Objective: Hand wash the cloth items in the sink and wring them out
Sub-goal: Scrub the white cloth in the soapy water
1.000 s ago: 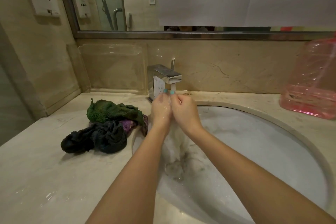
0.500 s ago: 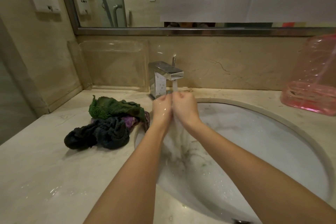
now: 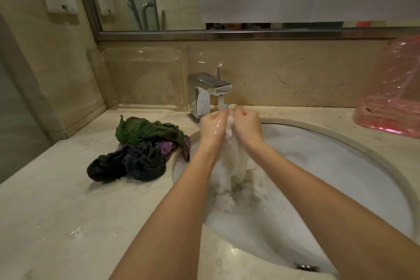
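1. Hands that were pressed knuckle to knuckle under the tap half a second ago have drawn slightly apart: left hand (image 3: pixel 212 128), right hand (image 3: pixel 247 125), with a bunch of fabric now showing between them.
2. Both hands clench the soaked white cloth (image 3: pixel 231 157), fingers curled round its gathered top.
3. From that grip the cloth hangs down, limp and wet, its lower end lost in the foam at the back left of the basin.
4. It sits right beneath the square chrome tap (image 3: pixel 209 91), whose thin stream of water (image 3: pixel 220 99) falls onto the fingers.
5. The oval white sink (image 3: pixel 341 135) holds soapy water and patches of white foam (image 3: pixel 261 209).
6. On the beige marble counter (image 3: pixel 68 211) left of the sink lies a heap of a green terry cloth (image 3: pixel 145 129), a purple cloth (image 3: pixel 168 146) and a black cloth (image 3: pixel 136 163).
7. A translucent pink plastic container (image 3: pixel 395 98) stands at the right; its contents cannot be made out.
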